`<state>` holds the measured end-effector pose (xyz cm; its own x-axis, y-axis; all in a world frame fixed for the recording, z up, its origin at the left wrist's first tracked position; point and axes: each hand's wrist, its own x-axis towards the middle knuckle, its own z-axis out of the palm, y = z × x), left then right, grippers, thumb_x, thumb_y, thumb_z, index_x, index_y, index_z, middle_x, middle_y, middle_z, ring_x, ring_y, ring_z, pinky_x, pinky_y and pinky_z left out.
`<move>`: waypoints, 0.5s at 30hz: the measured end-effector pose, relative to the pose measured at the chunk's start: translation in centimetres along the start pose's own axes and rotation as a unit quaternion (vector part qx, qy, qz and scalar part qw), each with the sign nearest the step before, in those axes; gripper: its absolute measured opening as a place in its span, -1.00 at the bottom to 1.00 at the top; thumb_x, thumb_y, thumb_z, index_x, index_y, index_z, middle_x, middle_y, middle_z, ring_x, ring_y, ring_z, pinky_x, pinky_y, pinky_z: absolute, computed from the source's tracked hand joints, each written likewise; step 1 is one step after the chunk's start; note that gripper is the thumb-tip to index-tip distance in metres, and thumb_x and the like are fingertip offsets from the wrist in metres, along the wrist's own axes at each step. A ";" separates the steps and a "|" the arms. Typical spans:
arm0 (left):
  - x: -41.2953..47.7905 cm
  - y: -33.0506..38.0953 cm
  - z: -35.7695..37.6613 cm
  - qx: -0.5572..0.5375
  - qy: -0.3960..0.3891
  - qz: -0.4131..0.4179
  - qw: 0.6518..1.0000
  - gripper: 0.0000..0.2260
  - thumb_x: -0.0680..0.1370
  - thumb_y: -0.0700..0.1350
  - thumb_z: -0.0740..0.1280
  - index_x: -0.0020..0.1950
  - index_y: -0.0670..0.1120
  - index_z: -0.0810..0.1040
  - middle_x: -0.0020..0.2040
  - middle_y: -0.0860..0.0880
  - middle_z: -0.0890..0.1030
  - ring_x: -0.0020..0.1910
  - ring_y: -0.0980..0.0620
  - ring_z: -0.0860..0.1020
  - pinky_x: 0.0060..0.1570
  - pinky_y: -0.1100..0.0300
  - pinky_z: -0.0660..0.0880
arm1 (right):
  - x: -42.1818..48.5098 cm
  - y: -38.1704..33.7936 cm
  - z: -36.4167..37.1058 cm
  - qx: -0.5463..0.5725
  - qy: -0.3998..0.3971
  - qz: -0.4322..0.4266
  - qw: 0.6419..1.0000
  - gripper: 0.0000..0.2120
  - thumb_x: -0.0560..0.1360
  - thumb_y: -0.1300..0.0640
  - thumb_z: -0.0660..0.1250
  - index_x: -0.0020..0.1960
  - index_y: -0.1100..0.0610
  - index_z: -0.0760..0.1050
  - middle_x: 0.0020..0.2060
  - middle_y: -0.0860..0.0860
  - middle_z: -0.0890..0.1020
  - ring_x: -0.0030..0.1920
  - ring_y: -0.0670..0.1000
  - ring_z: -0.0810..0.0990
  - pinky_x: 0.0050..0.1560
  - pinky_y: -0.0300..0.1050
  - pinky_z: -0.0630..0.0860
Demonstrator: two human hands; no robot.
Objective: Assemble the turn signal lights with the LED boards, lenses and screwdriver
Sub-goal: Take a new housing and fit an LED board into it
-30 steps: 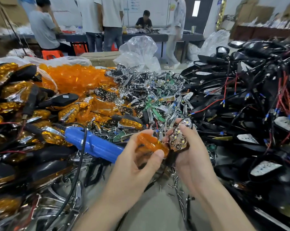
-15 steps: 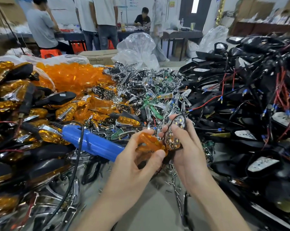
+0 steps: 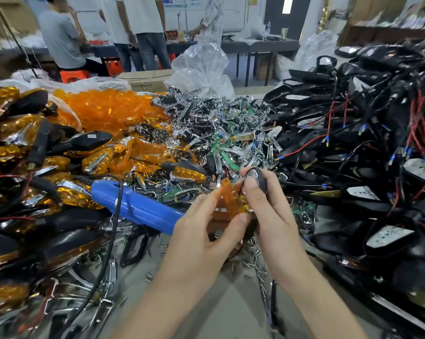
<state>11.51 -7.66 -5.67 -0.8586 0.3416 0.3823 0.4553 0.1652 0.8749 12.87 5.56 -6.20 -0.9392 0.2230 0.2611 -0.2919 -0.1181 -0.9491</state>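
Grey tabletop [image 3: 231,309] is showing bare only in the near middle, with heaps of parts crowding in on every side. Both hands are working close together above it, at the centre of the view. The left hand [image 3: 201,231] is pinching an orange lens [image 3: 231,199] between thumb and fingertips. The lens is standing on edge, its long axis running up and away from the person, with the top leaning slightly left. The right hand [image 3: 272,216] is curling round a black housing [image 3: 262,178] and holding it right against the lens. The housing's upper end is poking out above the fingers, and a bit of chrome is showing inside it. Whether the two parts are seated together cannot be told.

A blue screwdriver [image 3: 133,206] is lying on the clutter just left of the hands. Its long axis is slanting from upper left down to lower right, the corded end is pointing left, and the tip is hiding behind the left hand. Loose screws [image 3: 255,255] are lying scattered under the hands. Loose orange lenses [image 3: 108,111] are piling up at the far left, chrome reflectors and boards [image 3: 218,123] at the far middle, and wired black housings [image 3: 365,143] on the right.
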 end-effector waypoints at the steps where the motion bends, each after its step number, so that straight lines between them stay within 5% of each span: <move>1: 0.0 0.0 0.1 0.009 -0.002 0.002 1.000 -0.67 0.49 0.17 0.34 0.26 0.30 0.51 0.07 0.11 0.62 0.05 0.10 0.65 0.07 0.10 0.59 | -0.1 -0.1 0.0 -0.003 0.002 -0.001 1.000 -0.70 0.55 -0.29 0.27 0.13 -0.14 0.57 -0.02 -0.16 0.69 0.01 -0.18 0.65 0.08 -0.26 0.55; 7: -0.1 -0.2 0.3 0.052 -0.008 0.008 0.999 -0.64 0.47 0.24 0.28 0.27 0.42 0.45 -0.02 0.09 0.55 0.00 0.05 0.63 0.00 -0.04 0.58 | -0.4 -0.4 0.4 -0.029 -0.011 -0.007 0.999 -0.56 0.52 -0.34 0.16 0.13 -0.05 0.57 -0.06 -0.15 0.65 -0.03 -0.18 0.60 0.00 -0.37 0.49; 15: -0.2 0.1 0.3 0.054 -0.001 -0.010 0.998 -0.58 0.50 0.18 0.33 0.36 0.20 0.50 -0.01 0.13 0.55 -0.02 0.10 0.63 -0.01 0.12 0.58 | -0.7 -0.8 0.8 -0.040 -0.020 -0.011 0.999 -0.61 0.53 -0.30 0.20 0.17 -0.07 0.54 -0.03 -0.15 0.62 -0.02 -0.21 0.59 -0.02 -0.40 0.49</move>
<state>11.81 -7.45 -5.80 -0.8676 0.3393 0.3635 0.4601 0.2709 0.8455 13.63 4.75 -5.45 -0.9396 0.1857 0.2875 -0.2988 -0.0359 -0.9536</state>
